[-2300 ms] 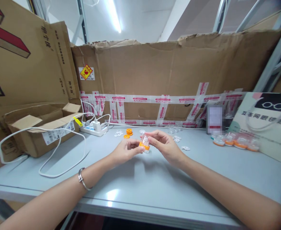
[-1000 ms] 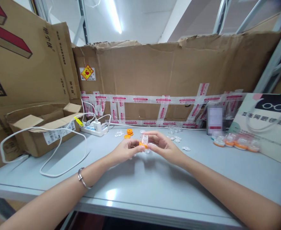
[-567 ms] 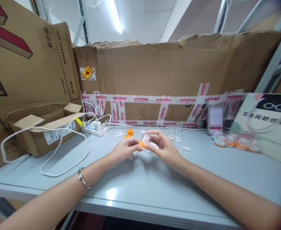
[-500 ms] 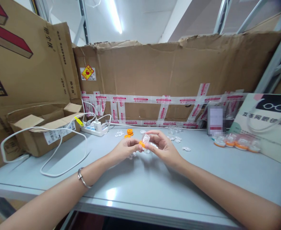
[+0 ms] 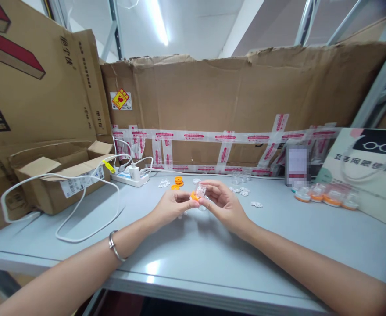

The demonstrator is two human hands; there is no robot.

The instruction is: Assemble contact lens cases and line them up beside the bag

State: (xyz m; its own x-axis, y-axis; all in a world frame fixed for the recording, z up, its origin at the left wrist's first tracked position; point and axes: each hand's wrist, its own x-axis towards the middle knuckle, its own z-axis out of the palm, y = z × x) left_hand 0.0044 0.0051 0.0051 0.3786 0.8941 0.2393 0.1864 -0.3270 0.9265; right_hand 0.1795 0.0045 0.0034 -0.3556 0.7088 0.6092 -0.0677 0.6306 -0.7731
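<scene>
Grey tabletop (image 5: pixel 209 254), right hand (image 5: pixel 228 208) at four o'clock, half-curled, grasping a tilted clear piece (image 5: pixel 201 189) at dial centre, left hand (image 5: pixel 168 208) at eight o'clock, nearly closed, pinching the piece's orange ring (image 5: pixel 194 196), orange discs (image 5: pixel 179 181) at ten o'clock

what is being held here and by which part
A small clear piece with an orange ring: the left hand pinches the ring; the right hand holds around the clear part, exact finger contact unclear.

Tube light (image 5: pixel 159 23) glowing on white ceiling (image 5: pixel 201 26); grey table (image 5: pixel 242 263).
</scene>
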